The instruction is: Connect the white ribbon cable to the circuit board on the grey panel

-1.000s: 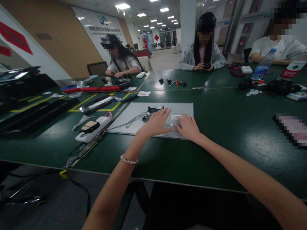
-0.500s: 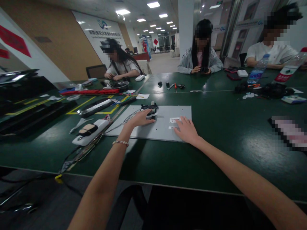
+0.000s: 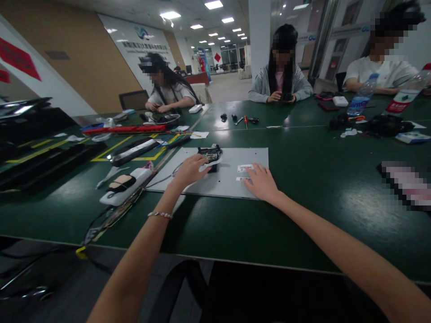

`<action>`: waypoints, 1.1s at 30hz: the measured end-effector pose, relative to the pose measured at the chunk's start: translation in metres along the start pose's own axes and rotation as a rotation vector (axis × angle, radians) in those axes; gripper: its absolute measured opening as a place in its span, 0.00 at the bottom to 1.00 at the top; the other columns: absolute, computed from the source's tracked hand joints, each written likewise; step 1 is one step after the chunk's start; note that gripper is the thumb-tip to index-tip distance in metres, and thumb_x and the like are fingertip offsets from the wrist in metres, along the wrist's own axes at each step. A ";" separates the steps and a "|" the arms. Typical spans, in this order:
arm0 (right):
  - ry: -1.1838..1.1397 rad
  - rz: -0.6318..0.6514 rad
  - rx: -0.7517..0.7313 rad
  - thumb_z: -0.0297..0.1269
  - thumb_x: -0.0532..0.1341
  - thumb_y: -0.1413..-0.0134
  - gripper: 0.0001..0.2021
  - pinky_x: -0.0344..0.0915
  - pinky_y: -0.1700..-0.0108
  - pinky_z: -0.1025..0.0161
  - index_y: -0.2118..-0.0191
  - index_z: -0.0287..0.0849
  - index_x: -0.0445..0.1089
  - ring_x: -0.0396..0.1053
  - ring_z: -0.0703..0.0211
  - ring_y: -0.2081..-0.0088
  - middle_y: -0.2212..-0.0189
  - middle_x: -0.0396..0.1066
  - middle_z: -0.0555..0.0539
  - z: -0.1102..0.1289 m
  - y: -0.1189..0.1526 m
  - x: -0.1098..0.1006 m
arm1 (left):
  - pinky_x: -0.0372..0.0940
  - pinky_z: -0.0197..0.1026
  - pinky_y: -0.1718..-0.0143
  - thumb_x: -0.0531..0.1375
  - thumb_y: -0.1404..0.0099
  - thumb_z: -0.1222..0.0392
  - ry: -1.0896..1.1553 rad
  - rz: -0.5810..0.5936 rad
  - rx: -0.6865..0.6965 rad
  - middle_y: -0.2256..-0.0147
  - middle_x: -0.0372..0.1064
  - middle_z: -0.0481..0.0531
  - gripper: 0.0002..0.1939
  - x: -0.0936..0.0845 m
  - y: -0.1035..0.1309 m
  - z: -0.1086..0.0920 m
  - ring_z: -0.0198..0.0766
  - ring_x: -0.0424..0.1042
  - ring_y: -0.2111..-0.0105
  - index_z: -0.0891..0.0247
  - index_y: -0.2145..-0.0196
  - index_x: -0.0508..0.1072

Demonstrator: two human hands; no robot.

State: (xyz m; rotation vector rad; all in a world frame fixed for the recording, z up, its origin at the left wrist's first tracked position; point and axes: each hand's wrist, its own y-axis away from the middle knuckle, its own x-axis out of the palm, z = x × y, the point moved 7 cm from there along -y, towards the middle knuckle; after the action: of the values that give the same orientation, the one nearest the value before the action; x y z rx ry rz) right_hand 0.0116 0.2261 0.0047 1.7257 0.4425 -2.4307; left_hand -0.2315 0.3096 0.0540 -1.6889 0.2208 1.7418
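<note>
A white power strip (image 3: 139, 179) lies on the green bench (image 3: 303, 170). Next, the left hand (image 3: 190, 172) is at a small black part (image 3: 213, 154) on a flat grey board (image 3: 232, 157); I cannot tell if it grips. Then come white stickers (image 3: 244, 168), and the right hand (image 3: 264, 183), apart from the left, lies spread out beside them.

Dark green table (image 3: 323, 188); on it, pale panel (image 3: 235, 156); white oblong device (image 3: 140, 177); red-handled screwdriver (image 3: 246, 120); two bottles (image 3: 362, 96)
</note>
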 end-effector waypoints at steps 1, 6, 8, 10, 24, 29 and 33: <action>0.000 -0.003 0.001 0.49 0.46 0.33 0.29 0.42 0.34 0.44 0.33 0.38 0.57 0.45 0.42 0.31 0.32 0.50 0.34 0.000 0.000 0.000 | 0.63 0.49 0.49 0.54 0.31 0.49 -0.040 0.033 0.013 0.54 0.71 0.60 0.18 0.001 0.001 -0.002 0.48 0.69 0.52 0.63 0.54 0.75; 0.002 0.000 -0.002 0.49 0.46 0.32 0.29 0.42 0.34 0.44 0.33 0.38 0.57 0.45 0.42 0.31 0.32 0.50 0.33 0.000 0.000 0.000 | 0.64 0.48 0.53 0.50 0.30 0.58 -0.201 0.145 0.051 0.61 0.72 0.60 0.16 0.009 -0.003 -0.008 0.47 0.71 0.57 0.64 0.63 0.77; 0.006 -0.003 0.001 0.49 0.46 0.33 0.29 0.42 0.34 0.44 0.33 0.38 0.57 0.45 0.42 0.31 0.32 0.50 0.33 0.000 0.000 -0.001 | 0.64 0.47 0.55 0.49 0.30 0.60 -0.239 0.157 0.061 0.63 0.72 0.60 0.17 0.010 -0.005 -0.010 0.47 0.71 0.59 0.65 0.65 0.77; 0.008 -0.009 0.007 0.48 0.47 0.33 0.29 0.43 0.34 0.44 0.34 0.38 0.58 0.45 0.41 0.31 0.32 0.50 0.33 0.001 0.000 -0.002 | 0.64 0.47 0.57 0.49 0.30 0.61 -0.263 0.110 0.042 0.63 0.72 0.60 0.17 0.005 -0.008 -0.008 0.47 0.72 0.60 0.65 0.65 0.77; -0.013 0.021 0.011 0.49 0.46 0.32 0.29 0.41 0.34 0.45 0.33 0.38 0.56 0.44 0.42 0.31 0.31 0.48 0.33 0.003 0.000 -0.006 | 0.58 0.54 0.50 0.49 0.35 0.70 -0.408 0.123 -0.400 0.56 0.72 0.71 0.18 0.018 -0.110 0.053 0.55 0.68 0.50 0.74 0.56 0.76; -0.019 0.014 0.010 0.49 0.45 0.32 0.29 0.41 0.33 0.45 0.33 0.39 0.56 0.44 0.43 0.31 0.31 0.49 0.34 0.003 0.000 -0.006 | 0.58 0.55 0.50 0.53 0.38 0.70 -0.336 0.244 -0.539 0.56 0.73 0.73 0.16 0.042 -0.109 0.061 0.56 0.69 0.51 0.74 0.57 0.76; -0.021 0.016 0.010 0.49 0.46 0.32 0.29 0.41 0.33 0.45 0.33 0.39 0.56 0.43 0.43 0.30 0.31 0.48 0.35 0.003 0.000 -0.005 | 0.59 0.52 0.50 0.49 0.36 0.68 -0.301 0.162 -0.471 0.53 0.72 0.71 0.18 0.038 -0.110 0.059 0.55 0.68 0.50 0.74 0.57 0.76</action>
State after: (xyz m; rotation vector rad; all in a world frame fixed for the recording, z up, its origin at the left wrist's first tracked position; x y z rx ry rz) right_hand 0.0107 0.2248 0.0105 1.6988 0.4134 -2.4426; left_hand -0.2132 0.4383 0.0637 -1.7257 -0.2137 2.2741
